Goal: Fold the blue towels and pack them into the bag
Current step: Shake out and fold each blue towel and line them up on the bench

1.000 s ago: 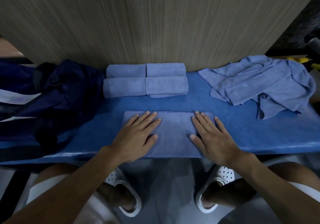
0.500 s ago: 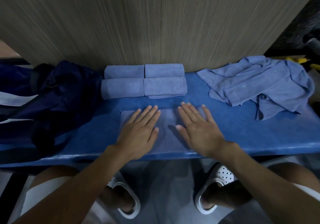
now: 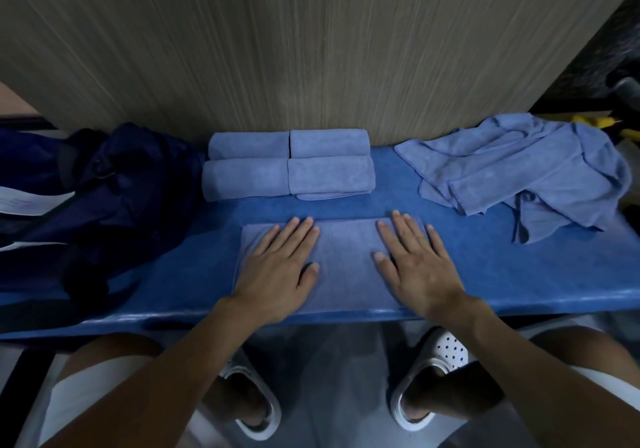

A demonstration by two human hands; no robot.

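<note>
Both palms down: left grip (image 3: 277, 274) flat, fingers straight, pressing left half of towel (image 3: 346, 260); right grip (image 3: 415, 267) same on right half, nothing clutched. That towel lies flattened at near edge of desk (image 3: 485, 274), dead centre.

Looks soft, light, limp; probably won't keep crease unless pressed, may slide on smooth desk. Best taken by pinching corners of short end, at 3 or 9 o'clock.

At 12 o'clock, four folded towels (image 3: 287, 163) against wall. At 2 o'clock, loose heap (image 3: 519, 170). At 9 o'clock, dark bag (image 3: 114, 198), slumped.

Left hand (image 3: 277, 274) and right hand (image 3: 417, 267) press flat on folded towel (image 3: 346, 260).
</note>
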